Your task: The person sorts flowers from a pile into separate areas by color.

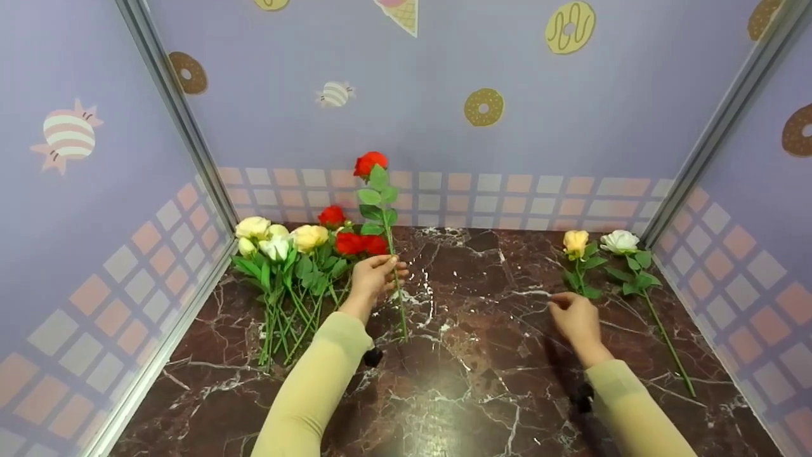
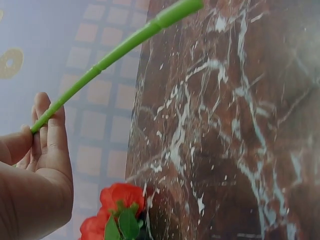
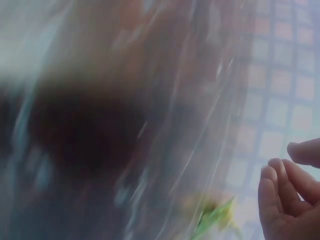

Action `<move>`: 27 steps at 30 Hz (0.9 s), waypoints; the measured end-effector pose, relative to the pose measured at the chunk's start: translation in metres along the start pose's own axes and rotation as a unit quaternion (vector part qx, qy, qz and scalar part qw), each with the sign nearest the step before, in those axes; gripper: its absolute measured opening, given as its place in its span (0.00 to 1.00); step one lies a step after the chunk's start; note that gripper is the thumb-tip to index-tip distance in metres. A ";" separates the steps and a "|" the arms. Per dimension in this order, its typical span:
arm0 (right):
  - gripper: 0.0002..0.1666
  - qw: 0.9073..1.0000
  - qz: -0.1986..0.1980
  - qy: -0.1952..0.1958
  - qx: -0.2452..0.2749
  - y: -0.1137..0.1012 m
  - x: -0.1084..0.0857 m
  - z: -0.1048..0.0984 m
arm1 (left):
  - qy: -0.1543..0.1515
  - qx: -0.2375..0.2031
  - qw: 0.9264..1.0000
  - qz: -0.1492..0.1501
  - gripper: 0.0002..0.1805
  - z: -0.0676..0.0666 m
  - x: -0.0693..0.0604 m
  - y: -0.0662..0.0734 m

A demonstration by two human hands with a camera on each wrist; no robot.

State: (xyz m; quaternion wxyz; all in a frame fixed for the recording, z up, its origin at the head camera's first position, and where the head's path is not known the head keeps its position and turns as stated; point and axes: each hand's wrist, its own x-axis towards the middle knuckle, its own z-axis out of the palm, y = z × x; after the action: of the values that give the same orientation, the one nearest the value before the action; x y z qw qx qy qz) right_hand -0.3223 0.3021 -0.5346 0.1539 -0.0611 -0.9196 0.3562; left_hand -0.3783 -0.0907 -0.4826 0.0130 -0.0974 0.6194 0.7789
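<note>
My left hand (image 1: 379,276) holds a red rose (image 1: 370,164) upright, pinching its green stem (image 2: 100,67) between thumb and fingers. The stem's lower end hangs over the tabletop, to the right of a bunch of flowers. My right hand (image 1: 576,322) is just in front of a yellow rose (image 1: 575,244), hiding the lower part of it. In the right wrist view, the fingers (image 3: 270,197) are loosely bent with a gap to the thumb, and nothing shows between them.
White and yellow flowers (image 1: 252,227) lie bunched at the left, beside several red roses (image 1: 331,216). A white rose (image 1: 620,241) lies at the right with its stem toward the front. Patterned walls enclose the dark marbled tabletop (image 1: 444,387) on three sides.
</note>
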 end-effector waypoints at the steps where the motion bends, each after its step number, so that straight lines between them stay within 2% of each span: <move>1: 0.17 1.000 -0.003 -0.002 0.007 -0.004 0.000 0.004 | -0.003 -0.004 1.000 0.000 0.15 0.003 0.000 -0.001; 5: 0.15 0.999 -0.012 -0.010 0.032 -0.020 -0.003 0.019 | -0.014 -0.014 1.000 0.000 0.14 0.012 -0.002 -0.008; 10: 0.12 0.997 -0.024 -0.023 0.069 -0.037 -0.011 0.036 | -0.031 -0.005 1.000 0.003 0.14 0.024 -0.005 -0.016; 15: 0.11 0.991 -0.025 -0.050 0.122 -0.056 -0.019 0.050 | -0.044 -0.006 0.999 0.007 0.14 0.040 -0.009 -0.023; 19: 0.10 0.981 -0.019 -0.071 0.181 -0.072 -0.026 0.062 | -0.052 -0.005 0.999 0.002 0.14 0.052 -0.011 -0.028; 22: 0.10 0.969 -0.006 -0.091 0.228 -0.082 -0.033 0.069 | -0.059 -0.002 0.998 0.001 0.14 0.059 -0.014 -0.032; 27: 0.13 0.952 0.018 -0.127 0.279 -0.094 -0.043 0.078 | -0.067 -0.004 0.998 0.000 0.14 0.069 -0.017 -0.039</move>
State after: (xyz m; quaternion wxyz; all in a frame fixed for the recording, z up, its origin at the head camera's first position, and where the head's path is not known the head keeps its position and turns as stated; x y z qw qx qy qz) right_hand -0.3074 0.1733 -0.5361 0.0404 0.0138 -0.7943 0.6060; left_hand -0.3658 -0.0128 -0.5023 0.0537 -0.0451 0.6142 0.7860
